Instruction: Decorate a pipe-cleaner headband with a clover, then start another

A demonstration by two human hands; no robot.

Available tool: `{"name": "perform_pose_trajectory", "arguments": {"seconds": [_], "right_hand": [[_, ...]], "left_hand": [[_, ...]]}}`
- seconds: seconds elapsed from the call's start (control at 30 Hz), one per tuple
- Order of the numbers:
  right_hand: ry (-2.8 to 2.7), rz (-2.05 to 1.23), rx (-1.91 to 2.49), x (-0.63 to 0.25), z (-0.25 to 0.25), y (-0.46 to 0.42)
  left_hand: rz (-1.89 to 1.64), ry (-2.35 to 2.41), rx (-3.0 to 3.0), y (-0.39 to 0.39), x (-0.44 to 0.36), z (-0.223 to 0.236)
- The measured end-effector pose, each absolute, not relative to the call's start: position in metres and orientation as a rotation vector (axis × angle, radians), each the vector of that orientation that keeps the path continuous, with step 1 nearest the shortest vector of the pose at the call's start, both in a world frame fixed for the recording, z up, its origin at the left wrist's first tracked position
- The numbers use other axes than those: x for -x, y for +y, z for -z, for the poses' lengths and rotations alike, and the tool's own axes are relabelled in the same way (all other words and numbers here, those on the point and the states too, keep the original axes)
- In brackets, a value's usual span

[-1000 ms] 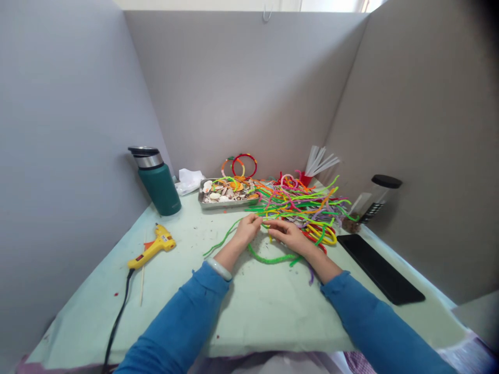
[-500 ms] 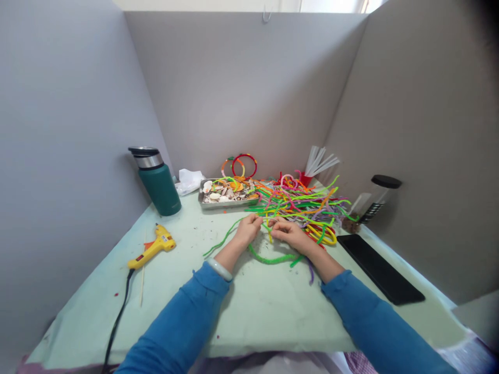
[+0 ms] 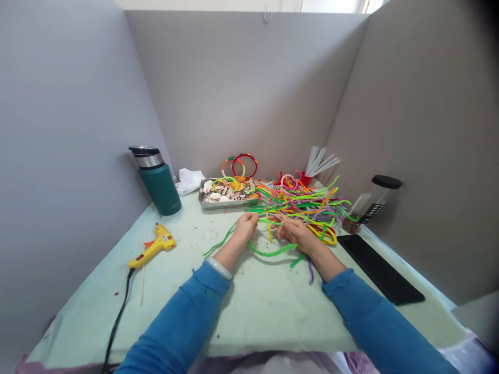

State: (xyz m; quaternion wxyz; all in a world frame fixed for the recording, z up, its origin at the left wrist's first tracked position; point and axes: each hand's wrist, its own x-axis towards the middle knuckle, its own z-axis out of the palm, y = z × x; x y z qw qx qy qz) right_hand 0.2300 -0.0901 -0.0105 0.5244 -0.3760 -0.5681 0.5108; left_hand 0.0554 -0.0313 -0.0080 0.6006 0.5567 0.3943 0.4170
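Observation:
My left hand [image 3: 245,228] pinches a hoop [image 3: 273,252] in front of the pile of pipe cleaners. Fuzzy green covers its near curve, while the far part looks thin and pale. My right hand [image 3: 298,234] has its thumb and forefinger closed on a light-green pipe cleaner [image 3: 266,221], which stretches across to the left hand. Its other fingers are curled loosely beneath. A darker green strand [image 3: 221,243] trails out to the left from behind my left hand. Whether the right fingers also touch the hoop is partly hidden.
Behind my hands lie many coloured pipe cleaners [image 3: 300,200] and a metal tray [image 3: 230,205] of shells. Two wrapped rings [image 3: 245,156] lean at the back. To the left are a teal bottle [image 3: 159,189] and yellow glue gun [image 3: 152,249]; to the right, a black phone-like slab [image 3: 380,269].
My right hand has shifted a little to the right, away from my left hand. The light-green strand between them now shows stretched. My left hand has moved slightly left.

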Motion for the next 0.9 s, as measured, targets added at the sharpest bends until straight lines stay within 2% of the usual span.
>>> {"name": "perform_pose_trajectory", "arguments": {"seconds": [0.4,0.9], "right_hand": [[-1.041,-1.393,0.806,-0.238,0.008,-0.091],[-0.967,-1.452,0.626,-0.242,0.002,-0.094]], "left_hand": [[-0.991,0.908,-1.141,-0.035,-0.055,0.000],[-1.053,0.850,-0.935,-0.029,-0.051,0.002]]}}
